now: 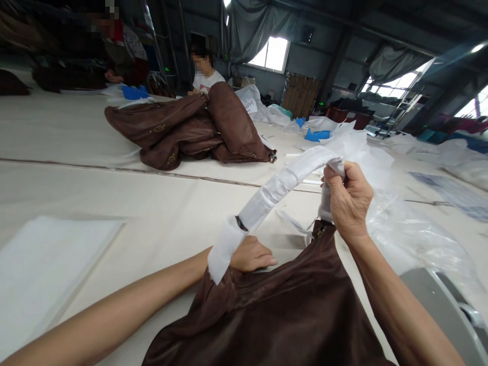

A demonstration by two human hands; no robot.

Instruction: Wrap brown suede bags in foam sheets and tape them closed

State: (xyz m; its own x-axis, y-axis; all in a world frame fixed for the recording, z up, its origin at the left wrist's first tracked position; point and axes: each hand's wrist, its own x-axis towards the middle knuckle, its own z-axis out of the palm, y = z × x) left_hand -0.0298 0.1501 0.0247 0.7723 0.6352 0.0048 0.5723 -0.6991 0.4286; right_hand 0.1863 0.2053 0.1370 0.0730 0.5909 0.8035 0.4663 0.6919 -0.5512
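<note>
A dark brown leather handbag [282, 315] is in front of me, its top edge facing away. White paper wraps its shoulder strap [278, 188], which arches above the opening. My right hand [348, 198] is closed around the wrapped strap near its right end, just above a metal fitting. My left hand [253, 254] is low at the bag's left top edge, behind the strap's left end. Its fingers are curled at the edge and partly hidden by the bag.
Several brown leather bags [190, 127] lie heaped across the table [95, 193]. White sheets [49, 269] lie at left. Clear plastic [415, 239] and a grey bin-like object [442, 305] are at right. Blue scraps [317, 134] lie farther back. Two people are at the table's far side.
</note>
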